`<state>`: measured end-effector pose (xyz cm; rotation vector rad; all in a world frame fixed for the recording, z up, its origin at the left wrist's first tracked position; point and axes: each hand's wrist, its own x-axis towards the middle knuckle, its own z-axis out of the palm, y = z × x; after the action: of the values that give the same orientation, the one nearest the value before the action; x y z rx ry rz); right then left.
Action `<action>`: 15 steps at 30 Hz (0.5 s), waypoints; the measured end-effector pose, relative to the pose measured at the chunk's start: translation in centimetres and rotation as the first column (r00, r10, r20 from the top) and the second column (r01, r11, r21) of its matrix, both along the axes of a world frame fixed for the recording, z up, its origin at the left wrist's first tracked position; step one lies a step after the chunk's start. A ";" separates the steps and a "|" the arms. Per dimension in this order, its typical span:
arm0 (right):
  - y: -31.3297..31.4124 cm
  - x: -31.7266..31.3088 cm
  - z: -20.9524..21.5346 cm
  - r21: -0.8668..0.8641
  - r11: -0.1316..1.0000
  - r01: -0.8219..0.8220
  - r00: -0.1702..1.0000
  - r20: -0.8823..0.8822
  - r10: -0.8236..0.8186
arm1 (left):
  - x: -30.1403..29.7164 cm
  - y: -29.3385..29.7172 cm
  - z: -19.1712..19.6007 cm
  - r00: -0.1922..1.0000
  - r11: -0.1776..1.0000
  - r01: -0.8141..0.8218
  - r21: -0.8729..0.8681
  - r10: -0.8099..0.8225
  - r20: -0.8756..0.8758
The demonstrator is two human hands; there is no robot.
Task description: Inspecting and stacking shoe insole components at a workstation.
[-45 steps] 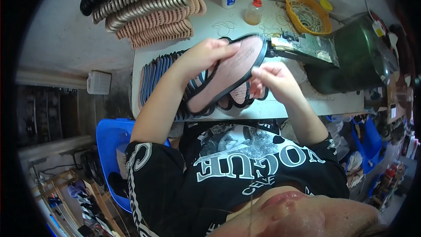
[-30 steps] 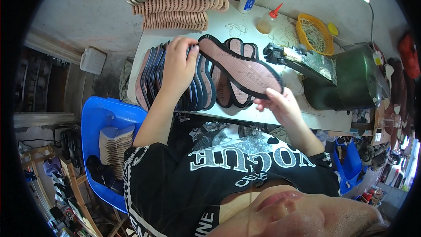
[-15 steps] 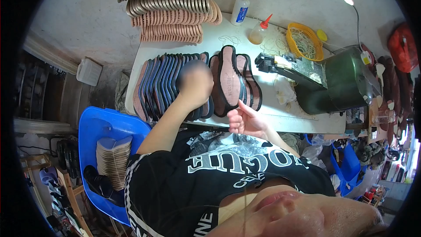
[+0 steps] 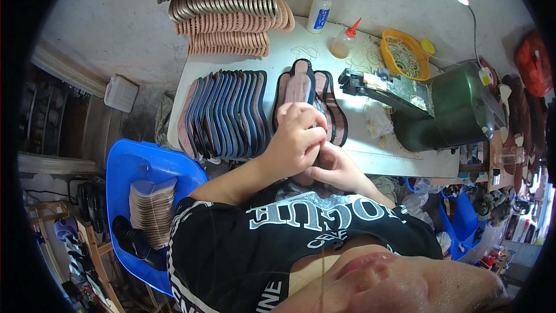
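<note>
Close to my body, both hands meet over a pink insole (image 4: 298, 88) with a dark edge. My left hand (image 4: 301, 136) is closed round its middle, knuckles up, and covers much of it. Just below and to the right, my right hand (image 4: 336, 167) has its fingers curled against the insole's near part, thumb on top. Motion blurs the insole slightly. Beneath and beyond it lie more pink, black-edged insoles (image 4: 337, 110) on the white table (image 4: 370, 165). Left of my hands, a long row of similar insoles (image 4: 226, 113) leans in overlapping order.
Rows of pink and metallic soles (image 4: 226, 23) are stacked at the back left. A white bottle (image 4: 319, 11), a red-tipped squeeze bottle (image 4: 343, 42) and a yellow basket (image 4: 403, 55) of bands stand behind. A green machine (image 4: 446, 107) occupies the right; a blue tub (image 4: 156, 159) sits lower left.
My left hand has moved right and nearer from the row, and now grips an insole. My right hand has gone from partly open to curled on the same insole.
</note>
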<state>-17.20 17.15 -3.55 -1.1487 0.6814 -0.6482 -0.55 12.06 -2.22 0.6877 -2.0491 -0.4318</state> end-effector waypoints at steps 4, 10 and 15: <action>0.8 -1.0 -0.8 0.101 0.972 0.210 0.962 0.155 -0.224 | -0.1 0.0 0.0 0.985 0.985 -0.166 -0.037 0.164 -0.058; 1.1 -3.0 0.7 0.146 0.982 0.120 0.989 0.069 -0.131 | 0.7 -2.7 -1.4 0.741 0.355 0.504 0.788 0.292 -0.605; -0.8 -4.4 -3.5 0.042 0.999 0.004 0.834 0.550 -0.027 | -1.2 -1.8 -2.8 0.654 0.062 0.715 0.697 0.296 -0.697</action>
<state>-21.63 16.35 -7.03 -0.8548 0.2039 -0.9276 -1.71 10.27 -4.99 0.6800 -0.7004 -2.1456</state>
